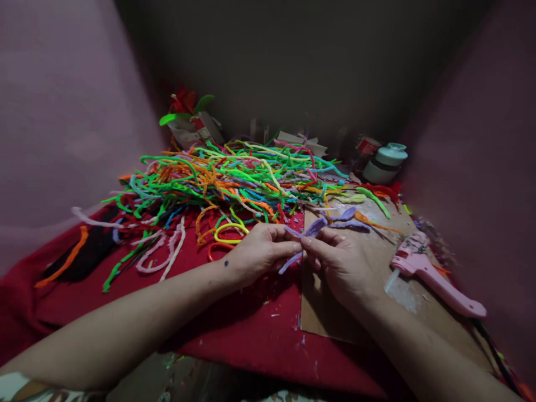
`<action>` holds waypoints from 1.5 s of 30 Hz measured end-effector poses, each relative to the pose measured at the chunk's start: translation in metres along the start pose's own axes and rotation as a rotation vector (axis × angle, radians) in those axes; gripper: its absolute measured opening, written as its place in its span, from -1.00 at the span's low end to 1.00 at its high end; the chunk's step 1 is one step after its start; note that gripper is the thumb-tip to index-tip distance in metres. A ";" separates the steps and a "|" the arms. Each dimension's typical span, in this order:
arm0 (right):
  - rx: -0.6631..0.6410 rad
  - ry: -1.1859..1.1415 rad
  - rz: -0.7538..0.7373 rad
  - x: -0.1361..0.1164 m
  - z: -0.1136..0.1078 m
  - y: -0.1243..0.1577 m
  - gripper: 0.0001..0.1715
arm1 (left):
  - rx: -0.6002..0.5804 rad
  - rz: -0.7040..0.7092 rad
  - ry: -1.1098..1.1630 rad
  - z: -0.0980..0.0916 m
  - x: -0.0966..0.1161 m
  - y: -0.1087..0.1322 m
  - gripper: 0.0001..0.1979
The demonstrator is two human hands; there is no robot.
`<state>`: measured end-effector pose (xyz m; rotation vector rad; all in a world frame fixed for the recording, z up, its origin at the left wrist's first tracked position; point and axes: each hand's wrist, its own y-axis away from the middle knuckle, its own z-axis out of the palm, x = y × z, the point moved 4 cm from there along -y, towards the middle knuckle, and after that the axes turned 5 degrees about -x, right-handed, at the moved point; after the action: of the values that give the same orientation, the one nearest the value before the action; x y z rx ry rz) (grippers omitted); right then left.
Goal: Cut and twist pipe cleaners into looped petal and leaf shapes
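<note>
Both hands meet at the middle of the view, pinching one purple pipe cleaner bent into a loop with loose ends. My left hand grips it from the left between thumb and fingers. From the other side, my right hand holds it near the base of the loop. A short purple end pokes out below the fingertips. Just beyond my right hand, more purple pipe cleaner pieces lie on a cardboard sheet. Scissors with yellow and red handles rest beside my left hand, partly hidden.
A large heap of multicoloured pipe cleaners spreads across the red cloth. On the right, a pink glue gun lies on the cardboard. Behind stand a jar with a pale teal lid and a container with red and green shapes.
</note>
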<state>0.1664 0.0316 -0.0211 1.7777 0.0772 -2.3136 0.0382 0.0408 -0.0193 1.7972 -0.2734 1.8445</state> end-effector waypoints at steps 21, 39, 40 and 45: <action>0.068 -0.160 -0.001 0.002 0.000 -0.003 -0.72 | 0.004 0.059 -0.074 0.006 0.010 0.004 -0.82; -0.003 -0.062 0.001 0.007 -0.001 -0.005 -0.78 | -0.007 -0.053 0.115 -0.002 -0.003 -0.001 -0.76; -0.006 -0.051 -0.002 0.006 -0.001 -0.005 -0.78 | -0.003 -0.061 0.105 -0.002 -0.004 -0.001 -0.77; 0.059 0.055 -0.035 -0.004 -0.005 -0.003 -0.71 | 0.016 -0.038 0.054 -0.002 -0.003 0.000 -0.80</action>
<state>0.1718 0.0357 -0.0185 1.8840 0.0501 -2.3138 0.0362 0.0417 -0.0225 1.7488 -0.2030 1.8700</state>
